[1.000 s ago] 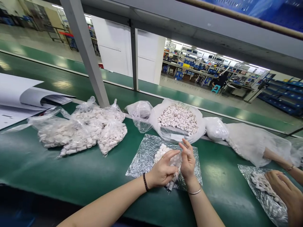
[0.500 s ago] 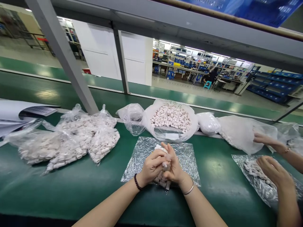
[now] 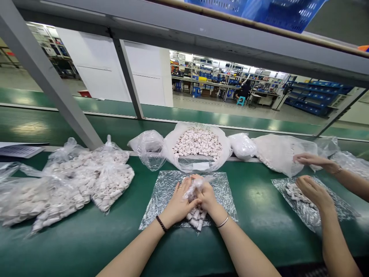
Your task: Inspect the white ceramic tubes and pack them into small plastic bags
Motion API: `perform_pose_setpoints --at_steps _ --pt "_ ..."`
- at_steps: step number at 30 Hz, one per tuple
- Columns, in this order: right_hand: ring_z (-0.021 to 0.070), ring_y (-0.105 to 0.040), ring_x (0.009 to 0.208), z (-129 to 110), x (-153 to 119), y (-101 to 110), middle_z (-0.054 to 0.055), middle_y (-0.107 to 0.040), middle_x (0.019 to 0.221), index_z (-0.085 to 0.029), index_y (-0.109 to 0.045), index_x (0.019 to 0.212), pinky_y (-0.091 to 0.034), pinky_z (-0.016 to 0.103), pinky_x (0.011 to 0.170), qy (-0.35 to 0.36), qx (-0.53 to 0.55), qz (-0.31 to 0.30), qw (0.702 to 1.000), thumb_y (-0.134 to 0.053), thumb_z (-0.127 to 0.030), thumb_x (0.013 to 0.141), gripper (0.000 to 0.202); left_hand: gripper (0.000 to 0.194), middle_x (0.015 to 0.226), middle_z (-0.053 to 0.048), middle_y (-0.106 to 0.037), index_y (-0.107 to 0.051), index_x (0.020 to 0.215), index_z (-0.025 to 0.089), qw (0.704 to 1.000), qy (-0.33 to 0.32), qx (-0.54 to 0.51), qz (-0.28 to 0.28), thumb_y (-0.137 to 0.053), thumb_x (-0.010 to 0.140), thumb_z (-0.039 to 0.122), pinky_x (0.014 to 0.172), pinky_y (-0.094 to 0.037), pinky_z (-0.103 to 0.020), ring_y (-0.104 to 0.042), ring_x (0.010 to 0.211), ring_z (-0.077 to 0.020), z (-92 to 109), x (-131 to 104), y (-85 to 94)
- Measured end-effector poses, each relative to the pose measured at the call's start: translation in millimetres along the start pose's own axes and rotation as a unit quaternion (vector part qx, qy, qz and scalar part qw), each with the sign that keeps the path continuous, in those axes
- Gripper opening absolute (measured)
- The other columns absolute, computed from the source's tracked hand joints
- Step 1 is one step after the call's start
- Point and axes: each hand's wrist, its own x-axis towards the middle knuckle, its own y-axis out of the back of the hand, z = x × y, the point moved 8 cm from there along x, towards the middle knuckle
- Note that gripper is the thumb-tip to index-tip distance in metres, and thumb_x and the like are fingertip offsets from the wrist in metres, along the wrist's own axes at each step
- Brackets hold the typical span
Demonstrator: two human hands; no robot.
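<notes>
A small clear bag of white tube-shaped fittings (image 3: 197, 220) lies on a crinkled clear plastic sheet (image 3: 155, 198) at the middle of the green table. Around the gathered neck of this bag, my left hand (image 3: 180, 202) and my right hand (image 3: 206, 196) meet. Fingers of my left hand lie along the bag's neck, pressed against it. My right hand is closed on the plastic just above the fittings. Beyond the sheet sits a large open bag (image 3: 198, 144) full of the same fittings, with a white label at its front.
Filled clear bags (image 3: 112, 186) lie at the left near some papers (image 3: 21, 151). A white bundle (image 3: 243, 146) stands behind. At the right, another person's hands (image 3: 315, 192) are over fittings on a second sheet (image 3: 309, 219). A metal frame (image 3: 129, 77) rises behind.
The view has shifted, so table items sit further left. My hands have come down and together around the bag's neck, and more loose plastic shows above them.
</notes>
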Motion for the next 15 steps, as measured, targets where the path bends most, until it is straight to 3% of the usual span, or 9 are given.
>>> perform_pose_setpoints --at_steps 2,6,11,15 --pt "0.0271 -0.05 0.13 4.7 2.1 -2.6 0.011 -0.061 0.133 -0.021 -0.06 0.128 -0.036 0.046 0.112 0.002 -0.047 -0.025 0.999 -0.041 -0.058 0.091 0.057 0.078 0.157 -0.02 -0.026 -0.022 0.152 0.017 0.998 0.019 0.021 -0.052 -0.046 0.091 0.058 0.117 -0.015 -0.062 -0.016 0.147 -0.0369 -2.5 0.2 -6.1" --pt "0.0258 -0.052 0.127 12.7 2.3 -12.8 0.011 -0.061 0.133 -0.019 -0.057 0.131 -0.039 0.045 0.11 -0.006 -0.143 -0.085 0.986 -0.044 -0.04 0.092 0.046 0.085 0.158 -0.019 -0.024 -0.02 0.153 0.016 0.996 0.023 0.03 -0.085 -0.054 0.087 0.057 0.118 -0.018 -0.057 -0.011 0.148 -0.0359 4.2 -0.2 -1.5" --pt "0.0264 -0.054 0.125 11.0 1.9 -14.6 0.013 -0.062 0.13 -0.017 -0.06 0.127 -0.038 0.046 0.109 -0.008 -0.137 -0.086 0.987 -0.047 -0.031 0.089 0.043 0.094 0.159 -0.019 -0.02 -0.019 0.153 0.014 0.994 0.026 0.034 -0.103 -0.06 0.081 0.06 0.118 -0.018 -0.058 -0.011 0.148 -0.0363 8.4 -0.1 -0.7" --pt "0.0269 -0.055 0.123 11.1 2.5 -13.1 0.011 -0.064 0.128 -0.018 -0.063 0.123 -0.037 0.046 0.11 -0.014 -0.101 -0.074 0.992 -0.048 -0.033 0.087 0.041 0.093 0.157 -0.022 -0.024 -0.023 0.151 0.011 0.995 0.023 0.038 -0.083 -0.06 0.08 0.06 0.116 -0.02 -0.061 -0.015 0.147 -0.0379 8.1 0.6 -0.9"
